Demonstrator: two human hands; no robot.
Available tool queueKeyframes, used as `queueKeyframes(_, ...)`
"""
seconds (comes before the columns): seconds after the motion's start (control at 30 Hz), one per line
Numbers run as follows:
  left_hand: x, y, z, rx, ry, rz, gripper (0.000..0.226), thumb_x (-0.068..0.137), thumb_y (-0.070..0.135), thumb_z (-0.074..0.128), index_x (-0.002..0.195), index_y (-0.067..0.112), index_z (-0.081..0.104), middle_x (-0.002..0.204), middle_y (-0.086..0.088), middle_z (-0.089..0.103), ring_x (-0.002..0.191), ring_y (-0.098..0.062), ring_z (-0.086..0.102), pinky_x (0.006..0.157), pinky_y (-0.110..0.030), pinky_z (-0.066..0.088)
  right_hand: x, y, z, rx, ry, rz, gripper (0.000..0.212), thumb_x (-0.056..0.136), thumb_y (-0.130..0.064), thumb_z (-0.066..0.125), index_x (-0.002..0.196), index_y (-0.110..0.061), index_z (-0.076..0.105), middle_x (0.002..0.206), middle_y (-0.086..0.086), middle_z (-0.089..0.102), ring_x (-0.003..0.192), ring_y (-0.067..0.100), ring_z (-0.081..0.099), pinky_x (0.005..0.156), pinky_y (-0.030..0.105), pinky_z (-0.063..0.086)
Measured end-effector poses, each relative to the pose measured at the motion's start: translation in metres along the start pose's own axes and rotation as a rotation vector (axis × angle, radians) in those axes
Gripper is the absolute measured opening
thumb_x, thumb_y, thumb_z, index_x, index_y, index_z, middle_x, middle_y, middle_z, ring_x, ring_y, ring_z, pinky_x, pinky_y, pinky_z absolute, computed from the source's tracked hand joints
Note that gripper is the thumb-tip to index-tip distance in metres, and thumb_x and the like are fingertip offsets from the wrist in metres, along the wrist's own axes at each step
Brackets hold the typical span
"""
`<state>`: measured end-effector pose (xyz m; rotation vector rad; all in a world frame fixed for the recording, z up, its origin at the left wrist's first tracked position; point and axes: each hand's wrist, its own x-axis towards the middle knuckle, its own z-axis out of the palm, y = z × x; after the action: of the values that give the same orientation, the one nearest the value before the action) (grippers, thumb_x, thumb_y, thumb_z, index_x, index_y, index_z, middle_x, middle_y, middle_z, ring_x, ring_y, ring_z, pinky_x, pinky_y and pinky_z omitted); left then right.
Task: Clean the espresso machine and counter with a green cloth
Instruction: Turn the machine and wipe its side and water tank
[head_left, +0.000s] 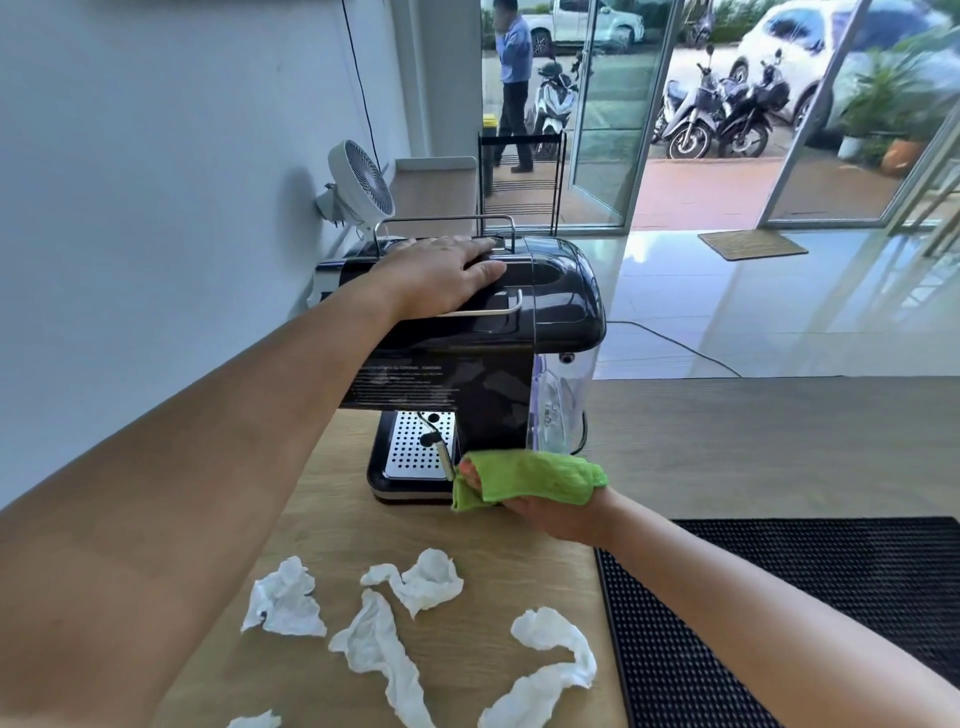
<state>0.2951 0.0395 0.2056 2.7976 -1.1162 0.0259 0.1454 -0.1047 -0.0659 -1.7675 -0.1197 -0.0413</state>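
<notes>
A black espresso machine (545, 306) stands on the wooden counter (753, 441), its perforated steel drip tray (415, 447) facing left. My left hand (441, 270) lies flat on the machine's top, fingers straight. My right hand (550, 512) holds a folded green cloth (535, 475) wrapped over its fingers, against the machine's lower side by the base. The steam wand (444, 457) hangs just left of the cloth.
Several crumpled white paper tissues (415, 577) lie on the counter in front of me. A black rubber bar mat (841, 577) covers the counter at the right. A small white fan (361, 182) sits by the wall behind the machine. The counter's far edge drops to a tiled floor.
</notes>
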Motion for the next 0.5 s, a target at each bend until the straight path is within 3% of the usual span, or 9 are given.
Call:
queueKeyframes(0.07, 0.0, -0.001, 0.0, -0.001, -0.007, -0.004, 0.062, 0.094, 0.064, 0.023, 0.149, 0.036, 0.024, 0.157, 0.005, 0.025, 0.145, -0.016, 0.021, 0.118, -0.043, 0.013, -0.018, -0.024, -0.009, -0.51, -0.178, -0.229, 0.05, 0.102, -0.043, 0.041, 0.147, -0.022, 0.041, 0.133, -0.016, 0.058, 0.119, -0.004, 0.054, 0.106, 0.015, 0.037)
queueKeyframes(0.1, 0.0, -0.001, 0.0, 0.0, -0.013, -0.003, 0.062, 0.094, 0.065, 0.023, 0.149, 0.037, 0.024, 0.158, 0.005, 0.024, 0.145, -0.017, 0.021, 0.118, -0.043, 0.012, -0.03, -0.03, -0.016, -0.592, -0.144, -0.217, 0.047, 0.095, -0.045, 0.056, 0.14, -0.03, 0.051, 0.128, -0.023, 0.06, 0.115, -0.006, 0.056, 0.098, 0.009, 0.039)
queueKeyframes(0.2, -0.003, 0.0, -0.001, 0.001, -0.013, 0.001, 0.062, 0.094, 0.065, 0.024, 0.149, 0.037, 0.024, 0.157, 0.005, 0.024, 0.145, -0.017, 0.021, 0.118, -0.043, 0.014, -0.055, -0.046, -0.037, -1.116, -0.171, -0.263, 0.053, 0.081, -0.011, 0.065, 0.133, -0.022, 0.059, 0.125, -0.011, 0.067, 0.109, 0.007, 0.065, 0.086, 0.022, 0.054)
queueKeyframes(0.23, -0.004, 0.001, -0.002, 0.0, -0.01, -0.006, 0.062, 0.094, 0.065, 0.024, 0.149, 0.037, 0.025, 0.157, 0.005, 0.025, 0.145, -0.018, 0.021, 0.118, -0.044, 0.015, -0.063, -0.043, -0.046, -1.205, -0.111, -0.43, 0.062, 0.074, 0.002, 0.063, 0.132, -0.021, 0.06, 0.126, -0.006, 0.066, 0.107, 0.014, 0.066, 0.085, 0.028, 0.056)
queueKeyframes(0.27, -0.003, 0.003, -0.004, -0.005, -0.015, -0.019, 0.062, 0.093, 0.066, 0.024, 0.148, 0.038, 0.027, 0.157, 0.004, 0.026, 0.145, -0.019, 0.022, 0.117, -0.044, 0.017, -0.068, -0.043, -0.056, -1.096, -0.024, -0.432, 0.07, 0.07, 0.01, 0.062, 0.133, -0.02, 0.058, 0.126, -0.002, 0.064, 0.106, 0.018, 0.065, 0.085, 0.033, 0.057)
queueKeyframes(0.3, -0.003, 0.006, -0.007, -0.012, -0.038, -0.043, 0.065, 0.091, 0.07, 0.022, 0.147, 0.039, 0.028, 0.157, 0.002, 0.026, 0.144, -0.02, 0.023, 0.116, -0.046, 0.019, -0.07, -0.059, -0.059, -0.875, 0.186, -0.369, 0.069, 0.073, 0.013, 0.059, 0.134, -0.02, 0.057, 0.123, 0.0, 0.064, 0.103, 0.018, 0.064, 0.085, 0.036, 0.056)
queueKeyframes(0.4, 0.008, 0.027, -0.015, -0.007, -0.141, -0.142, 0.09, 0.074, 0.088, 0.008, 0.144, 0.04, 0.033, 0.156, -0.008, 0.026, 0.143, -0.03, 0.025, 0.114, -0.052, 0.021, -0.059, -0.104, -0.07, -0.145, 0.901, -0.223, 0.039, 0.097, -0.001, 0.048, 0.132, -0.017, 0.06, 0.096, -0.004, 0.068, 0.075, 0.007, 0.06, 0.067, 0.029, 0.053)
queueKeyframes(0.43, 0.013, 0.039, -0.015, 0.012, -0.15, -0.176, 0.097, 0.07, 0.091, 0.006, 0.146, 0.036, 0.032, 0.156, -0.011, 0.025, 0.142, -0.033, 0.025, 0.114, -0.054, 0.021, -0.052, -0.12, -0.072, 0.085, 1.0, -0.19, 0.034, 0.1, -0.007, 0.047, 0.131, -0.015, 0.06, 0.091, -0.005, 0.069, 0.072, 0.006, 0.06, 0.064, 0.026, 0.051)
queueKeyframes(0.5, 0.02, 0.061, -0.01, 0.036, -0.114, -0.267, 0.105, 0.067, 0.092, 0.007, 0.149, 0.029, 0.026, 0.158, -0.015, 0.018, 0.143, -0.038, 0.02, 0.114, -0.059, 0.016, -0.033, -0.142, -0.067, 0.44, 0.995, -0.168, 0.034, 0.101, -0.016, 0.047, 0.133, -0.018, 0.059, 0.091, -0.004, 0.069, 0.072, 0.012, 0.059, 0.063, 0.029, 0.051)
